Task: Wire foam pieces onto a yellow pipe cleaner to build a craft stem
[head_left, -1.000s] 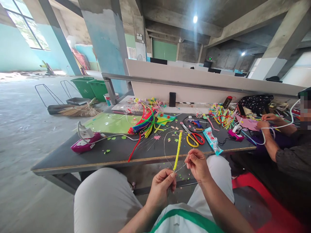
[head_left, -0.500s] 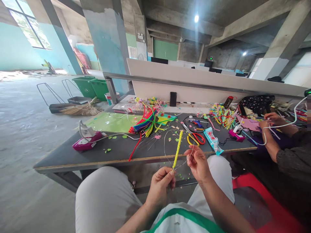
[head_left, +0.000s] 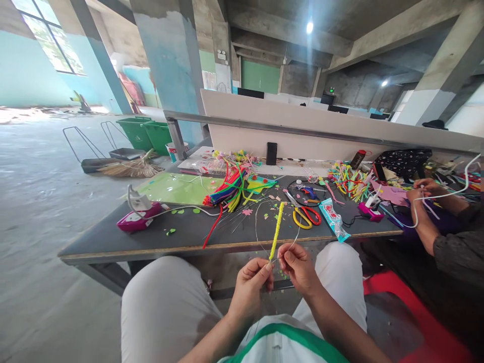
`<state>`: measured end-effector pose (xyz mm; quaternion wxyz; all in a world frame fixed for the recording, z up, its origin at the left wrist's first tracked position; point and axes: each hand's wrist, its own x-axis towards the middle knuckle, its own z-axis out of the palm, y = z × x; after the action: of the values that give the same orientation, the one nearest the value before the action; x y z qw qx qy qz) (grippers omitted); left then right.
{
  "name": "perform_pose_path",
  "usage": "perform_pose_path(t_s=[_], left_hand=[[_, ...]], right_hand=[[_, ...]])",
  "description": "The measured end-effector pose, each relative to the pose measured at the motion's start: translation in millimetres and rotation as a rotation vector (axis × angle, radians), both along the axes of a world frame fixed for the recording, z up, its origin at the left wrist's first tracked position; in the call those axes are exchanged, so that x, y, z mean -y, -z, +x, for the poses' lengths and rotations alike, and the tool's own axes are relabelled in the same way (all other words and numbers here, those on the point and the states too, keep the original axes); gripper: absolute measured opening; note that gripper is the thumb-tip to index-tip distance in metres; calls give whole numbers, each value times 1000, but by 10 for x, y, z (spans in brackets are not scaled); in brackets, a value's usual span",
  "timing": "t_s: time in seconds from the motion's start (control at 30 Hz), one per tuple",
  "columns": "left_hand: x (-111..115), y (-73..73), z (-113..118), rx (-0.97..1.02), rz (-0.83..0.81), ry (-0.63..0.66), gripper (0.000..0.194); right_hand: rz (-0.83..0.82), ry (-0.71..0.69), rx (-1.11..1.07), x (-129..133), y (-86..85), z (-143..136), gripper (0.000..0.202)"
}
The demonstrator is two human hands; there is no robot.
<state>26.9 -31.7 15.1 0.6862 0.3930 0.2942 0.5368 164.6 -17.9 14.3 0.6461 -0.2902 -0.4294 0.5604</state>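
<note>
Evidently, in the head view, the left hand [head_left: 254,278] is clamped, thumb against fingers, on the foot of a yellow fuzzy stem [head_left: 277,229]. That stem stands nearly upright, its top leaning slightly right, with its foot on the wearer's side of the front edge of the counter [head_left: 98,242]. The right hand [head_left: 298,267] has its fingertips together on a thin wire [head_left: 256,225] just beside that foot; one curve of wire rises on each side of the stem, and whether both belong to a single length I cannot tell.

The step looks like winding or twisting wire at the foot. To do it well, I would keep the left pinch firm and low so the stem doesn't turn, grip the wire close to the foot, and keep a light, even pull so the turns lie tight. Too hard a pull might kink the wire or crush the fuzz. The loose curves could snag on the scissors [head_left: 307,208] near the front edge, so working clear of that edge seems wise.
</note>
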Motion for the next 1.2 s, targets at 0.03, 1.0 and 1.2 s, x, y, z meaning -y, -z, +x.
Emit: perform_pose_path(t_s=[0.03, 1.0, 1.2], left_hand=[[0, 1, 0, -3, 1, -2, 22], [-227, -175, -295, -326, 305, -283, 19], [-565, -569, -829, -852, 949, -490, 19]], right_hand=[[-12, 16, 26, 6, 21, -17, 15], [-81, 359, 520, 164, -251, -121, 21], [-82, 407, 472, 214, -381, -91, 22]])
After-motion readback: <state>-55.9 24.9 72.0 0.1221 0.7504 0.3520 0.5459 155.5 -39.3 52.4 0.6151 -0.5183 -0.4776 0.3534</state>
